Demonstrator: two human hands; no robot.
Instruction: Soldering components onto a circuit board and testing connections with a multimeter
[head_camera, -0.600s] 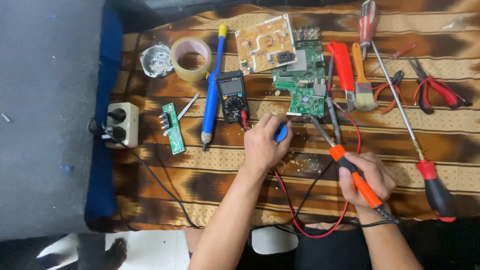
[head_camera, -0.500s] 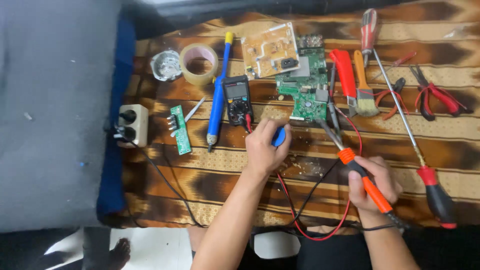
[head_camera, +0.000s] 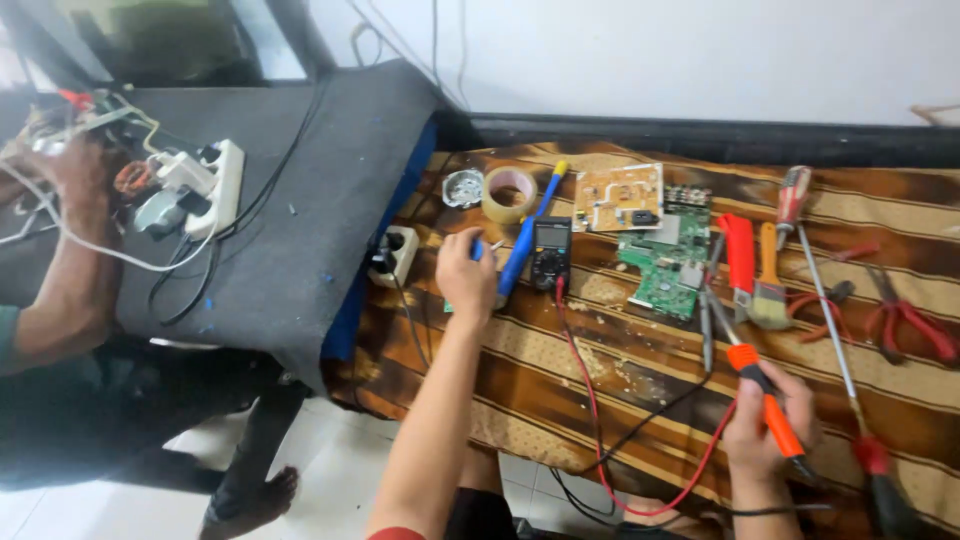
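Brown striped cloth (head_camera: 620, 380) covers the bench. Left hand (head_camera: 467, 277) is curled over a small blue-tipped tool, just left of the blue soldering iron (head_camera: 525, 245), whose long axis runs up and away. Right hand (head_camera: 765, 425) is clamped on the orange-handled probe (head_camera: 765, 400), tip pointing toward the green circuit board (head_camera: 668, 268).

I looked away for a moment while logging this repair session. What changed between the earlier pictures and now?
The left hand moved left, away from the green circuit board, and now rests by the blue soldering iron and the multimeter. A person's arm at a power strip has come into view. The right hand still grips the orange-handled tool.
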